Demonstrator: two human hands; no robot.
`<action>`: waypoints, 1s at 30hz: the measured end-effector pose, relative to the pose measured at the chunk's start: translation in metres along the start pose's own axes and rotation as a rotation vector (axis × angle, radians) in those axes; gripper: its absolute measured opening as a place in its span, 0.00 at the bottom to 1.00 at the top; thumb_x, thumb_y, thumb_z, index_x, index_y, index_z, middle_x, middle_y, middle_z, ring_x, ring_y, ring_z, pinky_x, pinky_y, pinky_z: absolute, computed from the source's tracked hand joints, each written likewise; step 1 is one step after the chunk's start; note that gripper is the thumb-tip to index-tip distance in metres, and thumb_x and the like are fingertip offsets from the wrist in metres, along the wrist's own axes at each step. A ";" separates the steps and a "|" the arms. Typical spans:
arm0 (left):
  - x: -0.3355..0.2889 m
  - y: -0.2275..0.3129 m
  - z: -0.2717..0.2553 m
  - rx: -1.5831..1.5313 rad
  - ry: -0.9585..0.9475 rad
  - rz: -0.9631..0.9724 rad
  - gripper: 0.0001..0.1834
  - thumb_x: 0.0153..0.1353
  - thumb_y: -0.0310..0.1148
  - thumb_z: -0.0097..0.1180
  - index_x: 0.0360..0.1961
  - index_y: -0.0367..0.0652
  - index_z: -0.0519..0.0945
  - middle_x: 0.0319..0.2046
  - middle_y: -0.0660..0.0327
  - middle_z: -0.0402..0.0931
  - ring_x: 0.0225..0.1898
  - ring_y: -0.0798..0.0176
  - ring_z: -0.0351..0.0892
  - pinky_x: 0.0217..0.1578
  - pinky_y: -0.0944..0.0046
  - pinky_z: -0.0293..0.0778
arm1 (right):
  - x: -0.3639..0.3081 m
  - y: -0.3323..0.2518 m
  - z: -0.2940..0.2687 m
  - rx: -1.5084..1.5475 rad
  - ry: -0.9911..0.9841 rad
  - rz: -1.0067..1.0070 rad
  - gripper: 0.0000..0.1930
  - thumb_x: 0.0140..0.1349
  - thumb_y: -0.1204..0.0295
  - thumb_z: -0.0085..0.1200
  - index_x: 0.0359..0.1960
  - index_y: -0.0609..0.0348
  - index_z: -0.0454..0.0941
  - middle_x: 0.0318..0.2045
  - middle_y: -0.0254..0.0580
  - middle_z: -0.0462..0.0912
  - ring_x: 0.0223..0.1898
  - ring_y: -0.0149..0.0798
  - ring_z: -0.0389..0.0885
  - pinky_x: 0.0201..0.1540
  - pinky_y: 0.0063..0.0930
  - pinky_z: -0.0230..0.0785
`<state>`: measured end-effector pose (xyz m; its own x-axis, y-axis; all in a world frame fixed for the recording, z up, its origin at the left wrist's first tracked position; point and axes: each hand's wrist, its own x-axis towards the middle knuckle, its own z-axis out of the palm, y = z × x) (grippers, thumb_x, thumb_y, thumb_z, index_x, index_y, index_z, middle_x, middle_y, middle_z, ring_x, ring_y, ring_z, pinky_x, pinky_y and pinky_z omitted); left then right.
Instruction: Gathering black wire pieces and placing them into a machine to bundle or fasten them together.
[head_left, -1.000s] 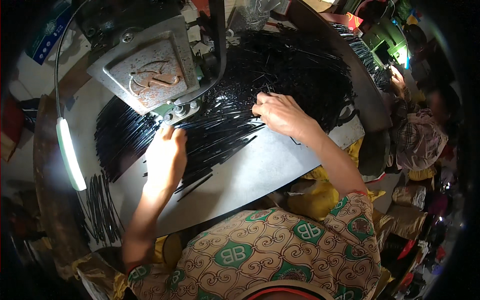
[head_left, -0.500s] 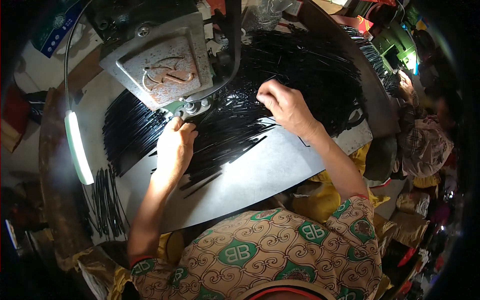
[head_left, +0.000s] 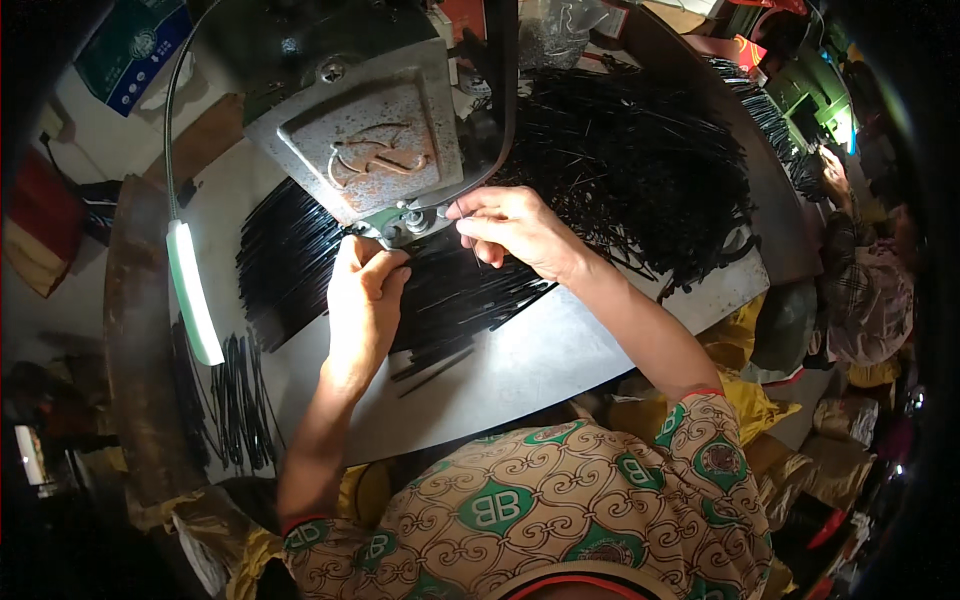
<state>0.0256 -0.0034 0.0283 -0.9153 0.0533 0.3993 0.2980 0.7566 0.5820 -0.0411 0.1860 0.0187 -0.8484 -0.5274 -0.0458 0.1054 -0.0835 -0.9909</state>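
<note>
Left hand (head_left: 362, 305): narrow grip beside machine (head_left: 375, 150); its content I cannot tell.
Right hand (head_left: 520, 235): apparently pinching thin strip (head_left: 478, 258).
Strip handling: seemingly in hand; next move needs steady fingers.

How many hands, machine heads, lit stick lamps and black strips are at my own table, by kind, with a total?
Left hand and right hand: 2
Machine head: 1
Lit stick lamp: 1
Black strips: overlapping, too many to count
Total without the strips: 4
</note>
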 end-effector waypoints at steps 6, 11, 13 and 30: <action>-0.013 0.020 -0.017 -0.296 -0.234 -0.158 0.08 0.55 0.21 0.45 0.35 0.37 0.75 0.28 0.60 0.72 0.21 0.70 0.72 0.21 0.72 0.68 | 0.000 -0.003 0.005 0.035 -0.039 0.041 0.10 0.56 0.73 0.50 0.37 0.68 0.72 0.19 0.37 0.73 0.14 0.21 0.66 0.14 0.12 0.56; -0.013 0.022 -0.017 -0.763 -0.277 -0.432 0.09 0.56 0.18 0.42 0.36 0.34 0.73 0.27 0.60 0.72 0.22 0.71 0.73 0.22 0.74 0.71 | 0.003 -0.003 0.006 -0.031 -0.039 0.052 0.10 0.56 0.70 0.50 0.32 0.66 0.74 0.17 0.33 0.71 0.14 0.19 0.64 0.14 0.12 0.54; -0.008 0.015 -0.012 -0.671 -0.267 -0.450 0.09 0.54 0.18 0.43 0.36 0.34 0.73 0.28 0.59 0.72 0.22 0.72 0.73 0.21 0.75 0.70 | 0.004 0.000 0.006 -0.087 -0.029 0.043 0.10 0.55 0.69 0.50 0.31 0.65 0.75 0.16 0.32 0.70 0.15 0.19 0.63 0.14 0.12 0.54; 0.013 -0.027 0.019 -0.353 0.083 -0.259 0.08 0.48 0.23 0.56 0.32 0.34 0.76 0.22 0.60 0.74 0.21 0.72 0.68 0.26 0.73 0.66 | 0.011 -0.003 0.018 -0.040 0.024 0.056 0.09 0.55 0.70 0.51 0.32 0.65 0.75 0.16 0.26 0.67 0.17 0.17 0.61 0.16 0.09 0.52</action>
<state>0.0004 -0.0109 0.0045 -0.9514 -0.1719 0.2553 0.1489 0.4688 0.8706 -0.0408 0.1652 0.0235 -0.8539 -0.5100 -0.1037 0.1326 -0.0205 -0.9910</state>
